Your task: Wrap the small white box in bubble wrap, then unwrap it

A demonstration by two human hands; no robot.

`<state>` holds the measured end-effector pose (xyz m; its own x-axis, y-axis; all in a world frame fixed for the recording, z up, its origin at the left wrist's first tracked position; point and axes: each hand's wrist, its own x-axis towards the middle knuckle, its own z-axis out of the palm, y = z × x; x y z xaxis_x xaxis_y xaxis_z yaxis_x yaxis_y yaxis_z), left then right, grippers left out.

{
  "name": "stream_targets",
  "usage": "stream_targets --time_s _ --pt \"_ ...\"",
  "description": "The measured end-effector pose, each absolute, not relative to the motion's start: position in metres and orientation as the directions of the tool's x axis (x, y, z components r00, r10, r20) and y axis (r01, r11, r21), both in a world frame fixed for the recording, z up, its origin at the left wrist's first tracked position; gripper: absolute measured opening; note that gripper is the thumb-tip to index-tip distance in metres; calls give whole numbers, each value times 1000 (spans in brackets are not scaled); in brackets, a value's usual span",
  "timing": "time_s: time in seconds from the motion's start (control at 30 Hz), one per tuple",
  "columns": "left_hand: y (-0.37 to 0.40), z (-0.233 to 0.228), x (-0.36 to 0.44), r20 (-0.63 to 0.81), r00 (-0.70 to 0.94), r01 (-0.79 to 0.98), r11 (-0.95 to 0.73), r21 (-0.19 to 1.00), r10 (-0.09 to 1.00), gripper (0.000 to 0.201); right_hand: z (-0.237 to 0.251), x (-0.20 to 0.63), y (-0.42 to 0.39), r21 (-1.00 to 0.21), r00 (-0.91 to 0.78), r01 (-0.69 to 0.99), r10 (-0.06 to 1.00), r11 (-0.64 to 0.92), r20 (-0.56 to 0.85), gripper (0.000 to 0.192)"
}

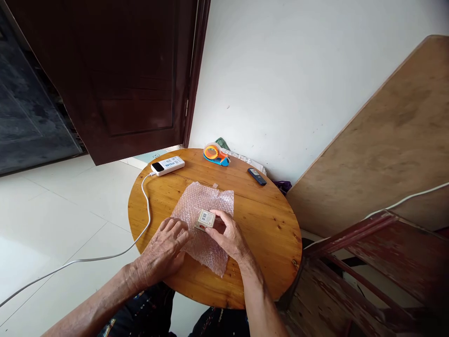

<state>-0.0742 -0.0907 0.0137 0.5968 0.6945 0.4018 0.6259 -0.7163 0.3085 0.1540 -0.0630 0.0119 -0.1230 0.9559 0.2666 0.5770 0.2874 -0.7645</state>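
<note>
- Head view: a small box [205, 219] lies on a sheet of bubble wrap [205, 224] in the middle of the round wooden bench [259, 220].
- The box lies flat with its label side up. It looks nearly square, so its long side is hard to tell. It sits turned a little, with one corner pointing down toward the person.
- The right hand [229, 236] holds the box on its right side, with bent fingers touching the top edge.
- The left hand [164, 250] lies mostly flat on the wrap. Its fingertips reach the left side of the box. It is not closed around anything.
- At the far edge of the bench are a white power bank [167, 165] with a white cable [145, 206], an orange and blue tape dispenser [214, 154], and a small dark gadget [257, 176].
</note>
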Motion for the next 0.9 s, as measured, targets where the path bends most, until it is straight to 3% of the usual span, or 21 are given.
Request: stream_targets --time_s 0.17,0.4,0.57,0.63,0.7,0.77,0.9 --pt "-87 4 -64 501 582 544 -765 346 641 27 15 153 -64 -744 -91 601 949 293 301 40" --pt "-84 20 -62 540 476 475 -720 506 694 17 16 156 -64 -786 -120 564 967 251 223 39" --pt "-58 42 -44 489 376 551 -614 565 787 9 21 172 -67 -947 -102 271 983 176 153 55" --pt "-42 49 -34 438 375 605 -573 552 817 9 24 179 -69 -974 -107 125 979 188 175 67" --pt "-28 53 -25 378 359 664 -518 539 853 9 25 182 -69 -979 -104 91 980 180 170 74" --pt "-17 53 -19 303 346 717 -458 525 888 8 25 180 -68 -975 -60 167 989 144 136 68" --pt "-9 47 -12 186 322 766 -371 525 928 7 20 168 -63 -943 70 322 992 81 109 23"
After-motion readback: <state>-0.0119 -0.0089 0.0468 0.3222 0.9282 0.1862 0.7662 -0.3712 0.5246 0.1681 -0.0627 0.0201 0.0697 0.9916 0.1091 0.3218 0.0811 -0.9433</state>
